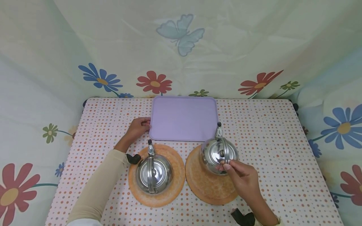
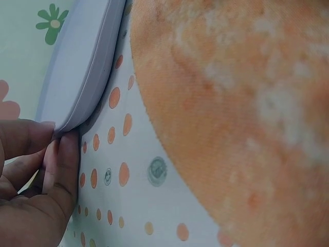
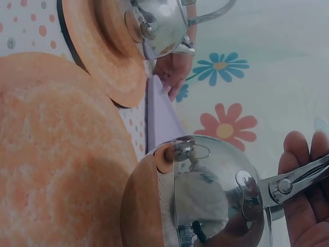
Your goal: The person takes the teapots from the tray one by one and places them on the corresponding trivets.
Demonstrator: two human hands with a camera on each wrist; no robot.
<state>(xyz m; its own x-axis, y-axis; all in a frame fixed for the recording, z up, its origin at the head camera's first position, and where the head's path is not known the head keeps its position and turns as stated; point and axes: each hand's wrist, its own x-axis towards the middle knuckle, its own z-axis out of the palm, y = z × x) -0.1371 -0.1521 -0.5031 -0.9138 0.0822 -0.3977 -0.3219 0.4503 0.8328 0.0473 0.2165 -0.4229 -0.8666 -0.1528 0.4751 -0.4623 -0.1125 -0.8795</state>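
My left hand [image 1: 139, 127] pinches the left edge of a flat lilac tray [image 1: 183, 119] at the back of the table. In the left wrist view, its thumb and fingers meet at the tray's rim [image 2: 95, 77]. My right hand [image 1: 244, 179] grips the handle of a shiny steel kettle [image 1: 207, 157]. This kettle is raised above the right round orange mat [image 1: 210, 191], its spout pointing at the tray's near right corner. A matching steel kettle [image 1: 167, 172] stands on the left orange mat [image 1: 178, 185], untouched. In the right wrist view, the held kettle [image 3: 205, 206] hangs apart from the mat.
A dotted cloth [image 1: 271, 141] covers the table. Behind and at both sides hangs a curtain [image 1: 113, 37] printed with flowers and a butterfly. The two mats lie side by side in front of the tray. Dark straps or mounts [image 1: 243, 217] sit at both wrists.
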